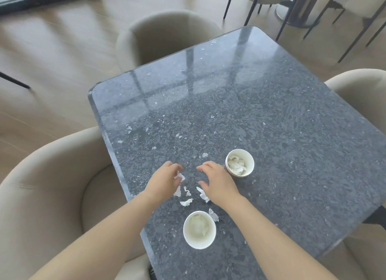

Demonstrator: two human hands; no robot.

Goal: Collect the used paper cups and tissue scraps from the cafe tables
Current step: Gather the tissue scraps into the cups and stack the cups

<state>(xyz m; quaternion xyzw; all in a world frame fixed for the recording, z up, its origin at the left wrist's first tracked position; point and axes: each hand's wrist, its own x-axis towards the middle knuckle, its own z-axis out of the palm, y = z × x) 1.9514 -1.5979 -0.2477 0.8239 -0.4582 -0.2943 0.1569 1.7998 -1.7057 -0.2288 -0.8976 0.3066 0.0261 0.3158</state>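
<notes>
Two white paper cups stand on the dark speckled table (pixel 240 95). The near cup (pixel 199 229) has crumpled tissue inside, and so does the far cup (pixel 239 163). Several white tissue scraps (pixel 186 202) lie between the cups. My left hand (pixel 165 180) pinches a tissue scrap (pixel 180 176) between thumb and curled fingers. My right hand (pixel 217 182) hovers just left of the far cup, fingers curled over the table, with nothing visible in it. One scrap (pixel 203 194) lies under its thumb side. Another scrap (pixel 213 214) lies beside the near cup.
Beige upholstered chairs surround the table: one at the near left (pixel 52 196), one at the far side (pixel 167 33), one at the right (pixel 363 87). Another table's base and dark chair legs (pixel 296 12) stand at the back right on the wooden floor.
</notes>
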